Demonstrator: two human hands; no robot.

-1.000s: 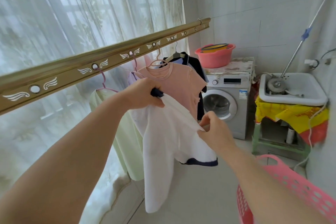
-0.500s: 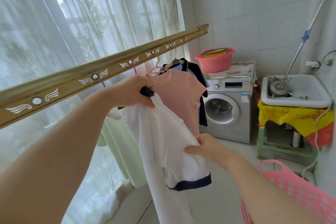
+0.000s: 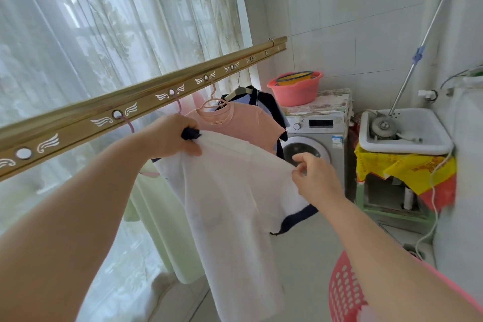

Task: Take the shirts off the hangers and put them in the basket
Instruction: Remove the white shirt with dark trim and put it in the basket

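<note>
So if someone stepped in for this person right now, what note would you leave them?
Left hand: grips the white shirt by its dark collar.
Right hand: pinches its upper edge by the sleeve.
Whether the shirt is off its hanger is hidden behind the left hand.
Pink shirt and dark shirt hang on hangers from the gold rail; a green garment hangs there too.
Pink basket at lower right; its inside is out of view.
Left to do: drop the white shirt in the basket, then take down the rest.

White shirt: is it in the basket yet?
Out. The left hand and right hand hold the white shirt up, left of the basket.
</note>
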